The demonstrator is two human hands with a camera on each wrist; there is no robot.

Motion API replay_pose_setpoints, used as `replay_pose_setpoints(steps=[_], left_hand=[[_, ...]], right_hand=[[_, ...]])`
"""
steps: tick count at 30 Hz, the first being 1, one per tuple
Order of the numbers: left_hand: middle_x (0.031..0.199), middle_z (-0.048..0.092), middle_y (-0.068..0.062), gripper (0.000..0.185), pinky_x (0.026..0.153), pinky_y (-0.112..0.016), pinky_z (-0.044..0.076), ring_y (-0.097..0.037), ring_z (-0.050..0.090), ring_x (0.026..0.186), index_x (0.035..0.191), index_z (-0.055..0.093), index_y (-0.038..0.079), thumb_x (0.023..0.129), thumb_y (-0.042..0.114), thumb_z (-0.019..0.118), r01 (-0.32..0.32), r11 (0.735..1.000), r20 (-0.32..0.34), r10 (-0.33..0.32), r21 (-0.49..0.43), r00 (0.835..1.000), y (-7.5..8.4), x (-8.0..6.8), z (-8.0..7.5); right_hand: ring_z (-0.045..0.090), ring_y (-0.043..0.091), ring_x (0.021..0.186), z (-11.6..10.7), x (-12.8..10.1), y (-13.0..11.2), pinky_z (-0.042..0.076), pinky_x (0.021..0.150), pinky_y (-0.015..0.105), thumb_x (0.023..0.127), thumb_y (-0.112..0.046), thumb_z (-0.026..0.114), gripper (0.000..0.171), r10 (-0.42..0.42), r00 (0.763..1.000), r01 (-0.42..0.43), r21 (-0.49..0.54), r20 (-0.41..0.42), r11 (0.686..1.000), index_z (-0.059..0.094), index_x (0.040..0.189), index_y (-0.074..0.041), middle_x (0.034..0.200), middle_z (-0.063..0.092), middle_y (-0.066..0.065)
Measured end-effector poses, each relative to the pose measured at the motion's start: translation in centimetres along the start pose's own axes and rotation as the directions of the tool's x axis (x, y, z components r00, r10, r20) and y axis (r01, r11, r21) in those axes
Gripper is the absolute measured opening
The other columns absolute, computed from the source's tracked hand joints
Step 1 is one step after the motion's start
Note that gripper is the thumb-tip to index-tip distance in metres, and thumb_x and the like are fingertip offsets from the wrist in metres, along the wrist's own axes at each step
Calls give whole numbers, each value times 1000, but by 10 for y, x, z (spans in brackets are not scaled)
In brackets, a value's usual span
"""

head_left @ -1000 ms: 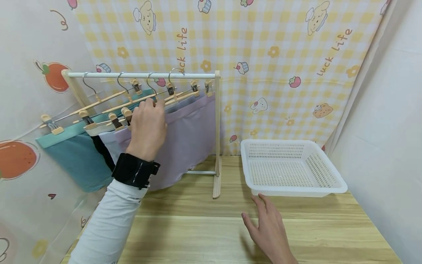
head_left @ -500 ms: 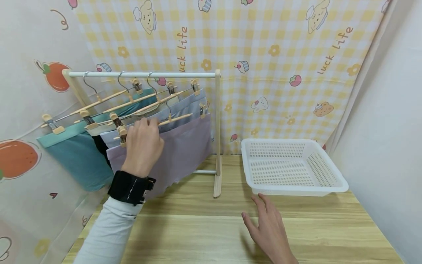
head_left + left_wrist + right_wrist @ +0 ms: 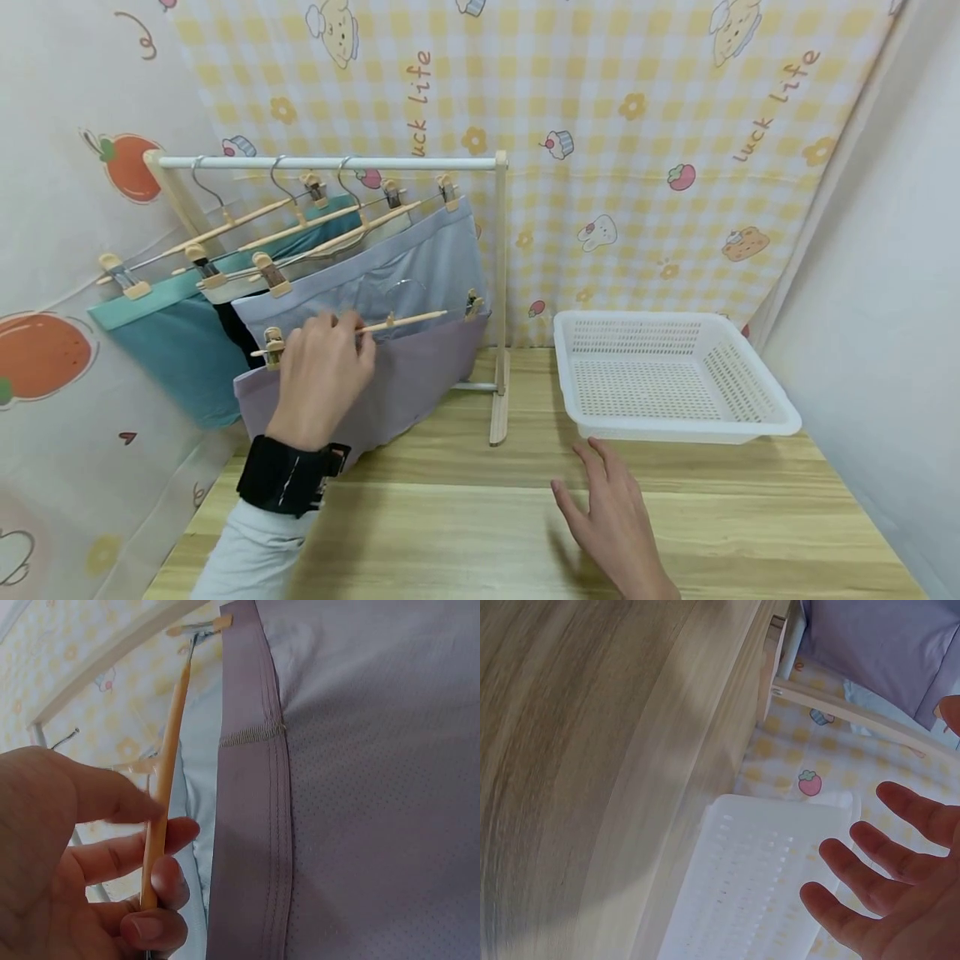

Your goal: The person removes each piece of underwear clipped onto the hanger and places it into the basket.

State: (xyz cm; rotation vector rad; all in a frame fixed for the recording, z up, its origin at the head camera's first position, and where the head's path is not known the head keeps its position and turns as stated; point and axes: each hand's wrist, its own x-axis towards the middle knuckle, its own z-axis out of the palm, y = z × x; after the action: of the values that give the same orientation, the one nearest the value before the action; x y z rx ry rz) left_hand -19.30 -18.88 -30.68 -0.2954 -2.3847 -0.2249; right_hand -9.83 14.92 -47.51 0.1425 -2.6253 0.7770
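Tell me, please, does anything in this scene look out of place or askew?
One wooden hanger with a purple garment is off the rail, tilted in the left hand. Three other hangers hang normally. The white basket sits level.

Four hangers (image 3: 360, 327), one basket (image 3: 750, 421)

The left hand (image 3: 318, 375) is bare, and behind it a broad black band (image 3: 288, 477) wraps the wrist, boxy in shape, with thin pale marks across its top and a small dark tab jutting from the side nearest the thumb. Below the band a pale grey-white long sleeve (image 3: 236, 554) covers the forearm, its cloth lightly creased. The right hand (image 3: 618, 533) is bare too, with short plain nails, and no sleeve or band shows on it in the head view
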Motion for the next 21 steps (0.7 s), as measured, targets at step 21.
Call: replay_pose_setpoints(steps=[21], left_hand=[[84, 67, -4, 8, 67, -39, 49, -21, 61, 73, 99, 78, 9, 100, 17, 76, -16, 979, 239, 65, -202, 969, 53, -30, 6]], right_hand=[[59, 52, 133, -11, 7, 4, 52, 101, 71, 99, -26, 80, 57, 10, 999, -8, 53, -31, 999, 60, 145, 1, 152, 57, 26]])
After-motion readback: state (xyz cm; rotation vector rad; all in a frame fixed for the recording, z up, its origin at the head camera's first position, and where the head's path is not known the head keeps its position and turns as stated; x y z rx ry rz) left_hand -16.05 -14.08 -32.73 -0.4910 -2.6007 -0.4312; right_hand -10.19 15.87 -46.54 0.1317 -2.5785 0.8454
